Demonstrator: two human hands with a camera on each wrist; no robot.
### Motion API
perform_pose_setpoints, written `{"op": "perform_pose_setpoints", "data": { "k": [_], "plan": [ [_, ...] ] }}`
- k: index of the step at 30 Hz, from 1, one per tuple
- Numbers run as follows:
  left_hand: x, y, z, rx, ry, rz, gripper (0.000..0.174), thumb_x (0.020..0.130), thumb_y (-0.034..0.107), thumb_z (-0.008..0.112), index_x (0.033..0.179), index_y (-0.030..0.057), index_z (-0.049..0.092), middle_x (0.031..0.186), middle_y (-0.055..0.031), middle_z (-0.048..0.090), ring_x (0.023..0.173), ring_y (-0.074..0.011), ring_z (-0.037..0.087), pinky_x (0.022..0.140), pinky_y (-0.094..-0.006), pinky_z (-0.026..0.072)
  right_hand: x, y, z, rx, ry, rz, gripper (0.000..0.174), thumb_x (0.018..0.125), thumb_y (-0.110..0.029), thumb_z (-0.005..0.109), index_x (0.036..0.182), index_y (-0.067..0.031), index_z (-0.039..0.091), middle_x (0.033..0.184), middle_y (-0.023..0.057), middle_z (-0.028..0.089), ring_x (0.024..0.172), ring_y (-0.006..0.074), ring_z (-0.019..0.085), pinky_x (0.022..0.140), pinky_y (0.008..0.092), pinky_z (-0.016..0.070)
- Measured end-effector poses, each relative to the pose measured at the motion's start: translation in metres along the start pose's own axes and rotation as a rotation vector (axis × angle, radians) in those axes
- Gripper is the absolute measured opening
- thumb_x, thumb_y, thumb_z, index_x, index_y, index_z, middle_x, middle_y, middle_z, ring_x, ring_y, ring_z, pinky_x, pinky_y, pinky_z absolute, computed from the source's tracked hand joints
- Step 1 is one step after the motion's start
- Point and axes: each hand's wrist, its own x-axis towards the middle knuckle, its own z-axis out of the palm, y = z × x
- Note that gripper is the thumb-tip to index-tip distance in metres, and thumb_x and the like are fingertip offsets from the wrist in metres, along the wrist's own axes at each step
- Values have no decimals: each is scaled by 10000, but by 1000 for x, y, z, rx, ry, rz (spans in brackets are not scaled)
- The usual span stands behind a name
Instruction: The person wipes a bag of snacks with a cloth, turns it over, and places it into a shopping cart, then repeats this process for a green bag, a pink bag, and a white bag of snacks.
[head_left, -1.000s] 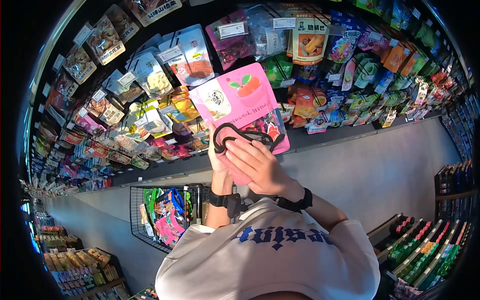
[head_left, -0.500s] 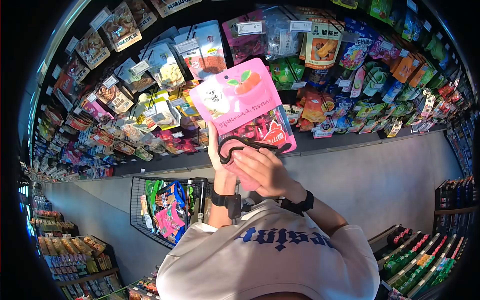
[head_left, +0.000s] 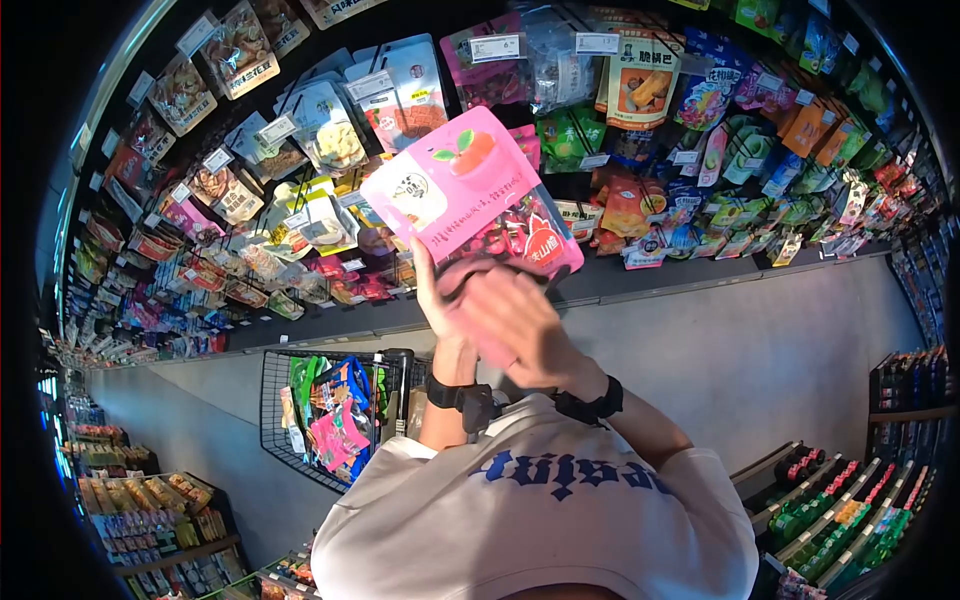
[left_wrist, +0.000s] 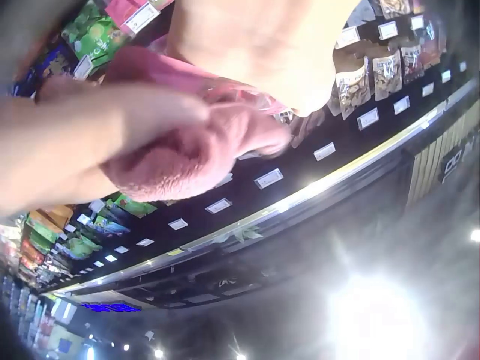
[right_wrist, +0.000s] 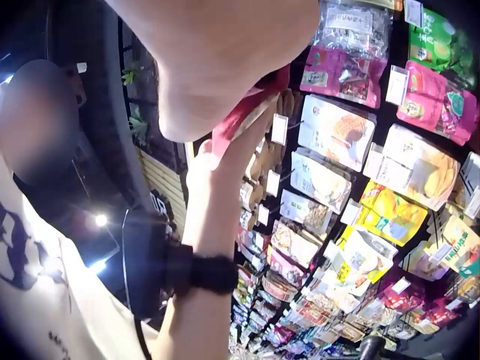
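Observation:
In the head view a pink hawthorn snack bag [head_left: 455, 195] with a clear lower window is held up before the chest. My left hand [head_left: 432, 310] grips it by its lower left side, thumb along the edge, other fingers hidden behind. Over the bag's lower part lies a soft pink cloth pouch [left_wrist: 176, 161] with a black cord. My right hand [head_left: 520, 325], blurred, rests on the pouch with its fingers straight. In the right wrist view the left wrist and forearm [right_wrist: 206, 225] show beyond the right hand [right_wrist: 225, 52].
A rack of hanging snack bags [head_left: 330, 130] with price tags stands in front. A black wire shopping cart [head_left: 270, 430] with several packages is at the lower left. Bottle shelves [head_left: 840, 520] stand at the lower right. Another person [right_wrist: 37, 120] appears in the right wrist view.
The snack bag rises slightly, then shifts left and tilts anticlockwise. My right hand stays on the pouch, now blurred and covering more of the cord.

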Motion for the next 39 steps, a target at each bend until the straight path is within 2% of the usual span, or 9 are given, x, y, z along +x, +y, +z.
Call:
{"op": "perform_pose_setpoints", "data": {
  "k": [4, 10, 12, 13, 16, 24, 29, 32, 39],
  "plan": [
    [8, 14, -36, -157, -311, -115, 583, 1027, 502, 370, 1372, 41, 456, 1235, -152, 615, 1079, -291, 624, 950, -441, 507, 1, 8, -12, -66, -186, 41, 724, 719, -95, 642, 1419, -37, 464, 1519, 154, 386, 1440, 331, 307, 1172, 507, 228],
    [-2, 8, 16, 20, 128, 89, 585, 1014, 489, 426, 1406, 54, 429, 1309, -133, 578, 1133, -290, 594, 972, -447, 481, 0, 41, -17, 192, 540, 425, 492, 995, -179, 490, 1441, 2, 388, 1446, 214, 451, 1386, 319, 395, 1152, 418, 286],
    [1, 10, 1, 63, 96, 97, 587, 1010, 489, 441, 1408, 58, 433, 1328, -120, 566, 1157, -279, 579, 992, -447, 464, -9, 59, -13, 1201, 500, 839, 435, 1027, -172, 463, 1418, 7, 399, 1381, 172, 517, 1308, 263, 491, 1092, 376, 378],
    [1, 11, -1, 89, 129, 105, 586, 1007, 488, 451, 1408, 61, 437, 1324, -117, 568, 1155, -275, 580, 994, -449, 461, -6, 59, -14, 1503, 586, 637, 400, 1027, -124, 477, 1400, 3, 408, 1328, 103, 556, 1217, 193, 560, 1024, 327, 449],
    [4, 12, -10, 90, 131, 85, 565, 998, 472, 487, 1386, 61, 462, 1292, -106, 587, 1130, -256, 594, 980, -440, 472, -8, 51, -26, 1557, 421, 663, 424, 1001, -84, 520, 1403, -6, 410, 1317, 112, 564, 1166, 184, 593, 964, 333, 515],
    [21, 7, -65, 970, 372, 177, 916, 927, 321, 675, 1541, 26, 63, 1330, -147, 520, 1089, -175, 581, 894, -310, 477, -2, 56, -22, 1073, 674, 643, 378, 971, -24, 567, 1341, 20, 501, 1226, 76, 622, 1018, 130, 647, 821, 237, 543],
    [-1, -5, -2, 499, 102, -129, 964, 936, 409, 654, 1568, 144, -24, 1420, -170, 433, 1227, -253, 509, 957, -384, 450, -24, 59, -2, 283, 472, 439, 467, 759, 29, 681, 1218, 60, 601, 1236, 233, 613, 1156, 348, 615, 981, 384, 480],
    [11, -15, -27, 350, 238, -134, 442, 985, 431, 559, 1260, 87, 523, 1160, -86, 617, 984, -182, 621, 865, -339, 512, 1, 30, -15, 99, 38, 56, 643, 735, -2, 692, 1352, 26, 515, 1435, 205, 466, 1380, 362, 395, 1126, 463, 347],
    [5, -10, -2, 251, 119, -24, 578, 991, 467, 515, 1364, 28, 460, 1290, -133, 588, 1161, -244, 598, 992, -391, 488, -1, 40, -9, 423, 257, 455, 644, 883, -111, 592, 1459, 46, 350, 1547, 218, 302, 1463, 367, 222, 1189, 433, 184]
  ]
}}
